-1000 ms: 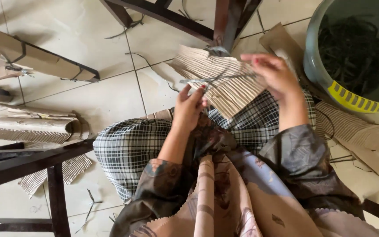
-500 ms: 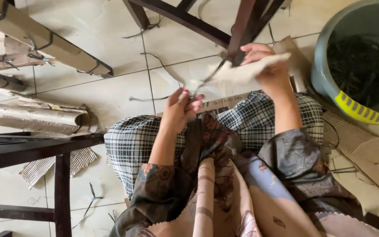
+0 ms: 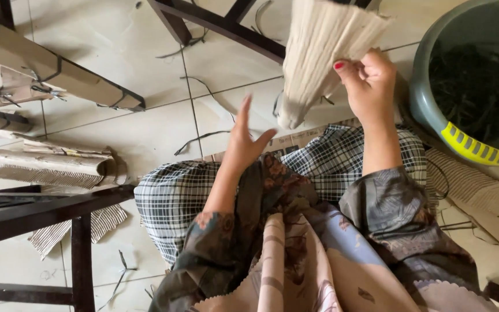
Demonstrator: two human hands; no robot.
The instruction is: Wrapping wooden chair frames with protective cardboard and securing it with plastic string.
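Pinched between thumb and fingers, the right hand (image 3: 371,78) holds a pale ribbed sheet of corrugated cardboard (image 3: 321,55) raised above the lap, its lower end hanging down and curling toward the floor. Beside it the left hand (image 3: 245,138) is released, fingers spread and pointing up, grasping nothing and a little apart from the sheet's lower end. Nearest the camera, patterned sleeves and a pink scalloped cloth cover the lap, and beyond them a black-and-white checked cloth (image 3: 174,199) spreads over the knees. Under everything lies a floor of large pale tiles (image 3: 134,133) with dark grout lines, littered with thin dark strands and scraps. To the left, a dark wooden frame (image 3: 41,211) stands over the tiles, and just behind it rests a rolled piece of corrugated cardboard (image 3: 50,167), with more cardboard pieces bound in dark wire farther back. At the right, a grey plastic basin (image 3: 434,110) with a yellow striped band holds a tangle of dark strands. Farther off, dark wooden legs cross the top of the view.
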